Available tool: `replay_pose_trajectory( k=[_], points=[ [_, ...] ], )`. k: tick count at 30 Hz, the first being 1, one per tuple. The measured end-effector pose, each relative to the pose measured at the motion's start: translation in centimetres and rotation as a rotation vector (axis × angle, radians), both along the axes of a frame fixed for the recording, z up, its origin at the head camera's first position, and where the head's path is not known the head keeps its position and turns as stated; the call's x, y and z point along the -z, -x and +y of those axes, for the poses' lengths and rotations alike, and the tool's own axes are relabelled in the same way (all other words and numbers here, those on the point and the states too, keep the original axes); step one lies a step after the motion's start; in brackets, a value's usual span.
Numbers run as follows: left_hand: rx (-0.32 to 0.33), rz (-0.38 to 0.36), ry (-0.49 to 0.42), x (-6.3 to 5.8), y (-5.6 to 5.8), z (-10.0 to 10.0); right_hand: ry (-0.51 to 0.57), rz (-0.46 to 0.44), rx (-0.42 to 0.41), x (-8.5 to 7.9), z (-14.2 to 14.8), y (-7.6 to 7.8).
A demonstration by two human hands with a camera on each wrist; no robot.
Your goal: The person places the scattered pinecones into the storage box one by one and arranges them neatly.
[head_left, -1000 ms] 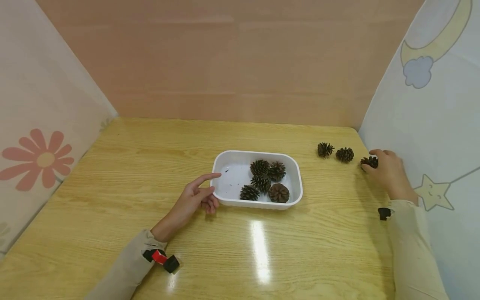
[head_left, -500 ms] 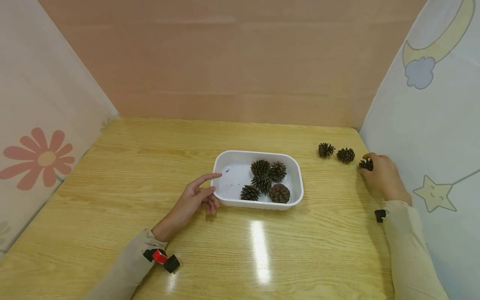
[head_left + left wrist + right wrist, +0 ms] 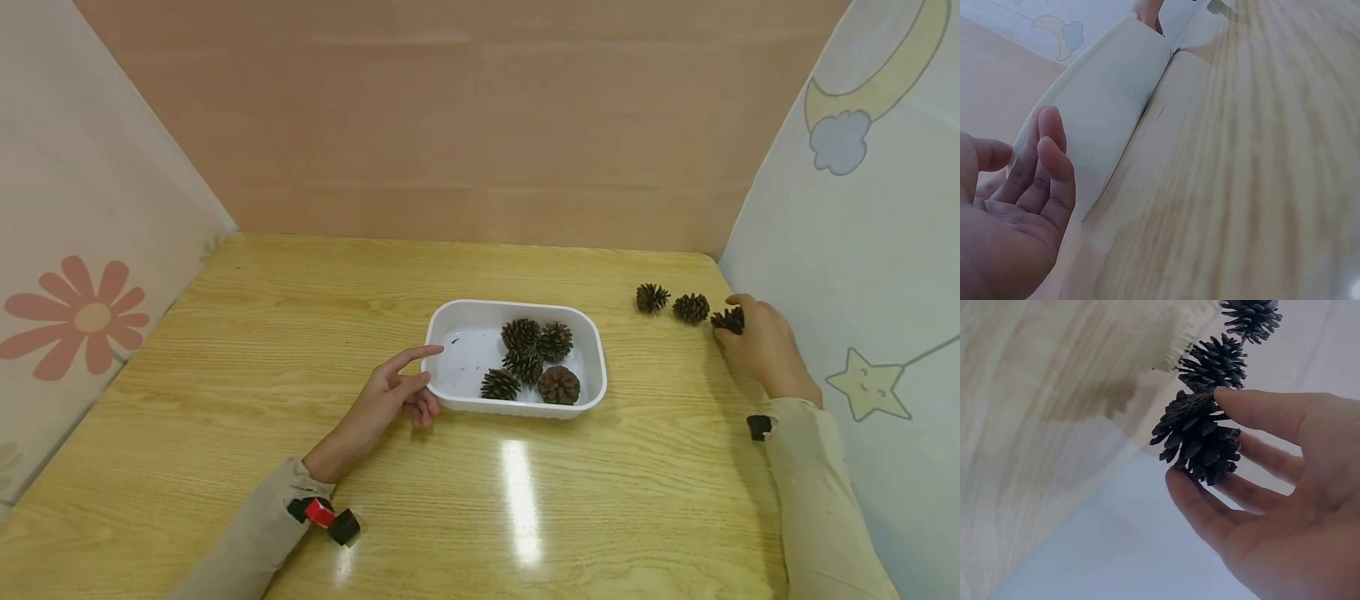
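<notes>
A white rectangular plastic tray [image 3: 525, 410] lies near the middle of the yellow wood-grain bench [image 3: 225, 350]. In its right half are five brown scaly pine cones [image 3: 522, 367]: two far, one midway, two near. The left fingers [image 3: 408, 357] touch its left end. Right of the tray, toward the bench's far right corner, lie two loose brown pine cones [image 3: 691, 309]; just right of them, a third loose brown pine cone [image 3: 726, 320] sits between the right fingers [image 3: 1186, 490]

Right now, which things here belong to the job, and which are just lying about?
In the job, apparently: left hand; right hand; white tray; five pine cones inside; held pine cone; two loose pine cones.

Just surroundings: table; wall-printed flower, moon, star.
</notes>
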State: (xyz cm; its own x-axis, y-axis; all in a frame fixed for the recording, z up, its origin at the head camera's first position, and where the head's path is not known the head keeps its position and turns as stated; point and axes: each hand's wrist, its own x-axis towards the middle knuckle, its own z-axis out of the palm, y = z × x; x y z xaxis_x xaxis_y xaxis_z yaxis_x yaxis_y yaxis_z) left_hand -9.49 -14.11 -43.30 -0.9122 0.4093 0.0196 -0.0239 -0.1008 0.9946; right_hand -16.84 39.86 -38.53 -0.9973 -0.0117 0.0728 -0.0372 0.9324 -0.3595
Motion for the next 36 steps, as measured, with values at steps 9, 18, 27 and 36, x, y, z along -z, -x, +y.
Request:
replay_pose_trajectory(
  k=[9,18,27,36],
  points=[
    [0.002,-0.002,-0.008,0.0,0.0,0.0,0.021,0.057,0.018,-1.2,-0.3,-0.2],
    [0.006,-0.004,-0.016,0.0,0.0,0.0,0.042,0.136,-0.012,-1.7,-1.3,-0.5],
    [0.005,-0.008,-0.012,-0.1,-0.1,0.1,0.057,0.183,0.001,-2.8,-2.9,-1.0],
    [0.002,-0.014,-0.013,-0.1,-0.1,0.1,0.038,0.228,-0.028,-3.3,-4.0,-1.3]
  ],
)
